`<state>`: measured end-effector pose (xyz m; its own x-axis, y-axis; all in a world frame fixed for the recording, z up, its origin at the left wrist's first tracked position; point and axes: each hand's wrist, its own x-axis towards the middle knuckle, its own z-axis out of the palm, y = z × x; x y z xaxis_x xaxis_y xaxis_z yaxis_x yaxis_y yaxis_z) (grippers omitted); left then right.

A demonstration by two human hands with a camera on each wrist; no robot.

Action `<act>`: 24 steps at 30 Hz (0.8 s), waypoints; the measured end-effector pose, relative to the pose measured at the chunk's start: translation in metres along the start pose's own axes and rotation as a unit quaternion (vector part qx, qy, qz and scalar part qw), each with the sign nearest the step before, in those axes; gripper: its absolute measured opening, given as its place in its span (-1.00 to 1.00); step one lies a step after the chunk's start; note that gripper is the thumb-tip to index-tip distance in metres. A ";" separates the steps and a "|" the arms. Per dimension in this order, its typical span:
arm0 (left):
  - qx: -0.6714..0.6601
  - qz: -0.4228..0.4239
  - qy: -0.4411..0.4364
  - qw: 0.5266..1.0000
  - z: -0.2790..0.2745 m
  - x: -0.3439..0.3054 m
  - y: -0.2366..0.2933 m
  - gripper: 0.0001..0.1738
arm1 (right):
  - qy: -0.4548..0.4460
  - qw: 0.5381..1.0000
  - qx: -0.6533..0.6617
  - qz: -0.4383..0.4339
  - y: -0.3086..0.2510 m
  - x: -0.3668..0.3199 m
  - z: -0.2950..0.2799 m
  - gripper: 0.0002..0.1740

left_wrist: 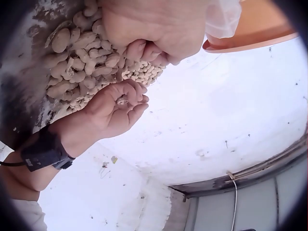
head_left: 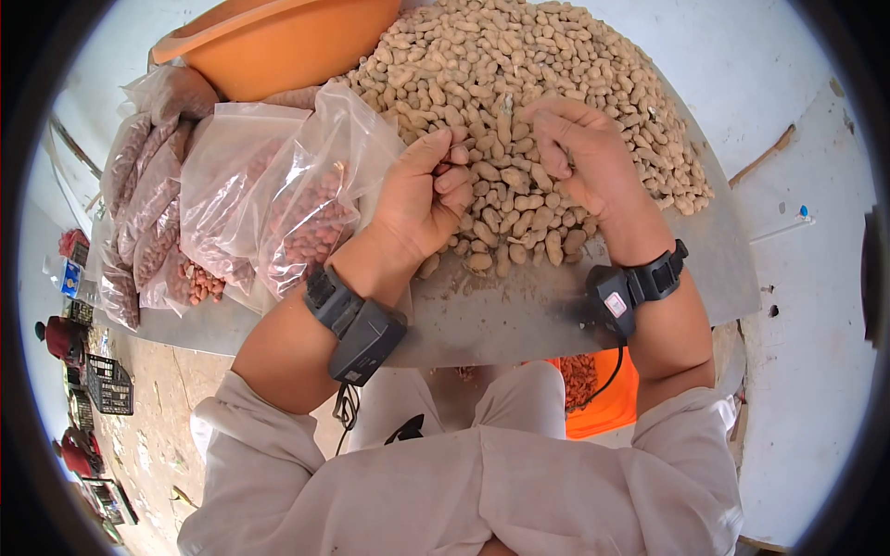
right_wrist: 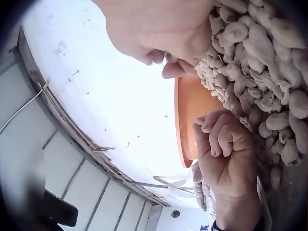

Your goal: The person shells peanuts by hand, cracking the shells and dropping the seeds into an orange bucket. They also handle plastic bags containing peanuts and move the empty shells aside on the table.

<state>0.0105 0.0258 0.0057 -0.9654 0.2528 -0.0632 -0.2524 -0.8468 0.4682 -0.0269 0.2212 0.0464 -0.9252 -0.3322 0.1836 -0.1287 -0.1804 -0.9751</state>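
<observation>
A heap of unshelled peanuts (head_left: 519,208) lies under and between both hands on a metal tabletop. The left hand (head_left: 422,199) is held over the heap's left edge with its fingers curled, and a bit of reddish peanut kernel (head_left: 443,170) shows between them. Facing it, the right hand (head_left: 589,153) has bent fingers and is held above the peanuts. In the left wrist view, a pale peanut shell (left_wrist: 122,101) sits within the right hand's curled fingers. From the right wrist view, the left hand (right_wrist: 228,149) appears as a loose fist beside the heap.
Clear plastic bags (head_left: 311,218) of red kernels stand left of the heap, with more filled bags (head_left: 148,185) behind. An orange basin (head_left: 278,46) stands at the back left. Below the table edge is an orange container (head_left: 603,417) holding reddish-brown pieces. White walls rise around.
</observation>
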 end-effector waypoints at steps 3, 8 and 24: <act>0.035 0.045 -0.001 0.998 0.000 0.001 0.000 -0.85 | -0.012 0.945 -0.311 -0.097 0.000 -0.004 0.005 -0.90; 0.047 0.096 0.018 0.994 0.004 -0.001 -0.001 -0.85 | -0.079 0.804 -0.512 -0.292 0.021 -0.001 0.016 -0.81; 0.154 0.103 0.036 0.982 0.008 -0.002 -0.001 -0.82 | 0.022 0.854 -0.459 -0.243 0.019 -0.006 0.023 -0.85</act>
<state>0.0128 0.0300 0.0128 -0.9989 0.0471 0.0042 -0.0296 -0.6921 0.7212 -0.0152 0.1981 0.0297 -0.6923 -0.3861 0.6097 -0.7089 0.5221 -0.4742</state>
